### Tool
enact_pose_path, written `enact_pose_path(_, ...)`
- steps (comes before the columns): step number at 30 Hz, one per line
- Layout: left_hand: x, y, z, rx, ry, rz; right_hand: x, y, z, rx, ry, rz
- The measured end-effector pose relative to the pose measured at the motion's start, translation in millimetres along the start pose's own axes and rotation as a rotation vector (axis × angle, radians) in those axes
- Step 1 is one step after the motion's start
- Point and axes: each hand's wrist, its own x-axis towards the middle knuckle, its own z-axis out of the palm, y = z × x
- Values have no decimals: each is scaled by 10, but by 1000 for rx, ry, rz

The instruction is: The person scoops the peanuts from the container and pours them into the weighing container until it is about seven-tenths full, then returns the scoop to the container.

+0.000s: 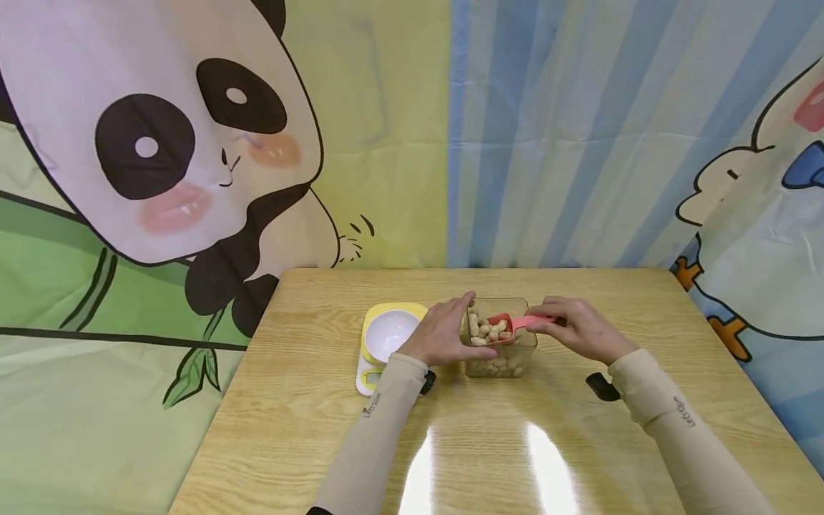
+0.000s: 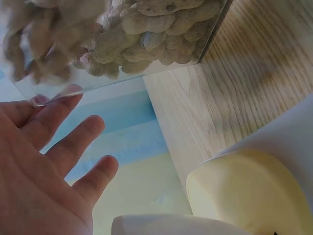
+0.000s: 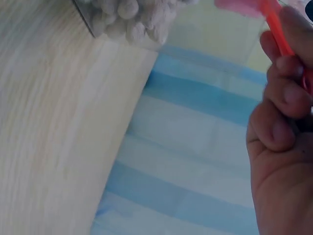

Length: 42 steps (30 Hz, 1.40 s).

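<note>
While two hands work above the table (image 1: 309,400), I count from my end one clear container (image 1: 524,350), one red scoop (image 1: 517,323), one yellow-and-white scale (image 1: 361,378) and one white bowl (image 1: 391,332) on it. The peanuts (image 1: 476,325) overlap too much for me to number; some lie in the scoop, others are heaped in the container. Two pale sleeves (image 1: 380,422) cover the forearms, one each.

On the head feed, I find the scoop at 9 o'clock from the right hand (image 1: 582,329), whose thumb and fingers are clamped on its handle. The scoop's head is in or just over the container's mouth; I cannot tell which.

From the left hand (image 1: 443,337), I place the container at 3 o'clock, touching. That hand's fingers are spread apart, the thumb along the near wall and a fingertip by the far-left corner; on the left wrist feed I see them mostly straight. The scale stands at its 9 o'clock, just beside. Beyond the table, at 12 o'clock, I see printed cloth (image 1: 579,107), with one panda (image 1: 193,43) toward 10 o'clock.
</note>
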Motion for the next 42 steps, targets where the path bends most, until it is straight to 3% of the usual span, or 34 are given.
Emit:
enact_pose_path(7, -1, 21, 7, -7, 8, 4, -18, 9, 131, 47, 30, 55)
enact_pose_path(15, -7, 25, -3, -17, -4, -19, -114, 37, 131, 131, 81, 161)
enact_pose_path(31, -21, 28, 1, -7, -10, -12, -299, 136, 191, 172, 155, 204)
enact_pose_path(42, -27, 29, -6, 11, -8, -5, -316, 42, 195, 164, 174, 231)
